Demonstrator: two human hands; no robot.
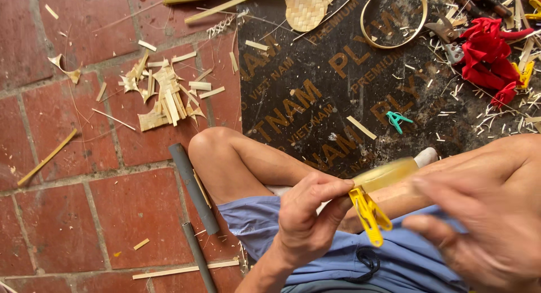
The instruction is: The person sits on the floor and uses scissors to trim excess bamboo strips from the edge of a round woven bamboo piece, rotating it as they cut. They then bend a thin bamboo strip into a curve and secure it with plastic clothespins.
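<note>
Head view: person seated over a dark printed plywood board (315, 90) laid on red brick floor (67, 214).
Left hand (307, 214): fingers pinched on the near end of a pale bamboo strip (386, 176), held above the lap.
Yellow clip (369, 214): clamped on that strip, hanging just beside the left thumb.
Right hand (484, 225): blurred, fingers loosely spread beside the strip; grip could not be told.
Board, far edge: woven bamboo piece (307, 8), bamboo hoop (394, 22).
Board, right edge: red cloth (484, 53), teal clip (398, 120).
Floor: bamboo offcuts (163, 96), grey pipe (194, 189).
</note>
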